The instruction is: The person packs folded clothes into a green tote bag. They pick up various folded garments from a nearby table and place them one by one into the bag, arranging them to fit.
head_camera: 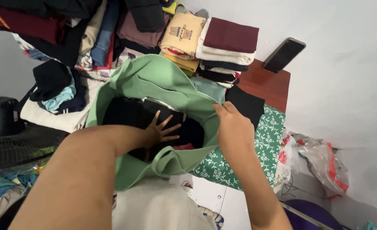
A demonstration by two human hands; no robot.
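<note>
One green cloth bag [154,81] is seen at the middle of the view, its mouth held wide. One left hand [159,130] is pushed down inside it, fingers spread and released flat on the dark folded clothes [129,113] packed there; nothing is gripped by it. One right hand [233,125] is clenched on the bag's right rim, the green cloth being pinched between thumb and fingers and pulled outward. Two green handle loops can be counted, one lying near the front edge [171,159] and one along the far side. The bag rests on a bench [267,83] of reddish wood, partly covered by one green cloth with a white leaf pattern [263,145].

Behind the bag, folded clothes are piled in several stacks: one stack topped by a maroon piece [231,35], and one beside it topped by a yellow garment with a small figure printed on it [183,34]. One dark phone [283,54] is leaned against the white wall at the bench's far corner. At the left, one black fan [5,127] is seen. At the lower right, crumpled plastic bags [316,159] are lying; their number cannot be told.
</note>
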